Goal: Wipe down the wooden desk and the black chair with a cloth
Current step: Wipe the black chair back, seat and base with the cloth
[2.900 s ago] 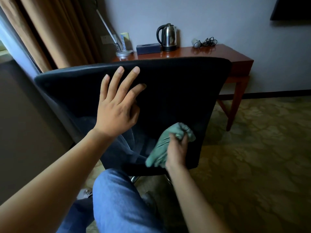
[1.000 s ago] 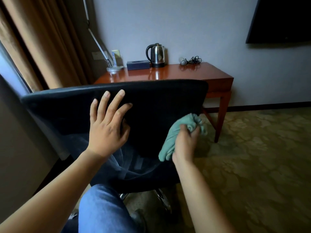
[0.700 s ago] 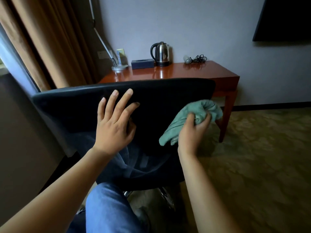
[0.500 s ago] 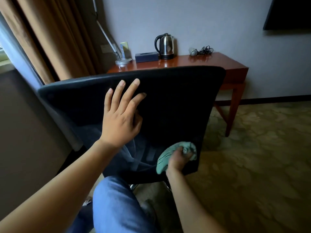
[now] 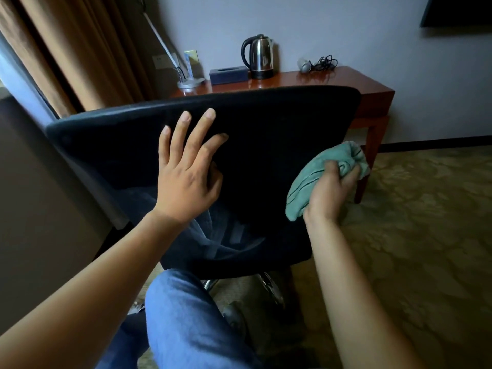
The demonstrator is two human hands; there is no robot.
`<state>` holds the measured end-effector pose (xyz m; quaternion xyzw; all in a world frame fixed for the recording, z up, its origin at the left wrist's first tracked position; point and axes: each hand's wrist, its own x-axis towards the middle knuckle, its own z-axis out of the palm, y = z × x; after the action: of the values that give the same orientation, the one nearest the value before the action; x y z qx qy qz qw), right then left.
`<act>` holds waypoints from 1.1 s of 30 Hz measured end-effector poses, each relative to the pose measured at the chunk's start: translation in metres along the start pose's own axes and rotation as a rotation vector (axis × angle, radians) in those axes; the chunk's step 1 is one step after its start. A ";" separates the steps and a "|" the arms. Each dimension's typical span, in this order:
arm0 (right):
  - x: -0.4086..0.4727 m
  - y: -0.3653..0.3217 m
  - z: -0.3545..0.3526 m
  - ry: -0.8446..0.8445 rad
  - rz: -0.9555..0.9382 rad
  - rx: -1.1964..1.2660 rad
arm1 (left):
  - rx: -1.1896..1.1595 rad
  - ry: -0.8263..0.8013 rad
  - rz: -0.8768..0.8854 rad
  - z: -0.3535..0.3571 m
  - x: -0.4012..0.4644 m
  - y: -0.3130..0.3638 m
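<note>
On the back of the black chair [image 5: 279, 145], my left hand [image 5: 186, 179] still lies flat with fingers spread, unmoved. My right hand [image 5: 328, 193] has come up from the lower edge to the backrest's right side, fist bunched round the green cloth [image 5: 306, 182], whose length slants from lower left to upper right. The wooden desk [image 5: 346, 81] stands beyond.

Left hand [image 5: 186, 179] lies flat with fingers spread, arm extended; right hand [image 5: 328, 190] is curled tight in a grip, wrist raised.
</note>
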<state>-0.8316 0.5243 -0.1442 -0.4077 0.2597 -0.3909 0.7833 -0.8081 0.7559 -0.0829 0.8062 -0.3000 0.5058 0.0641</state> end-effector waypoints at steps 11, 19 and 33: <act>-0.017 0.142 -0.057 0.056 0.690 -0.160 | -0.002 0.009 0.026 0.005 0.002 0.002; 0.060 0.010 -0.022 0.089 0.092 -0.019 | 0.000 0.005 0.021 0.007 0.004 0.004; -0.004 0.141 -0.050 -0.006 0.849 -0.095 | 0.062 -0.011 0.057 0.002 0.002 0.006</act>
<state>-0.8137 0.5573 -0.2891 -0.3013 0.4199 -0.0204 0.8559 -0.8087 0.7495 -0.0832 0.8017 -0.3072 0.5122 0.0229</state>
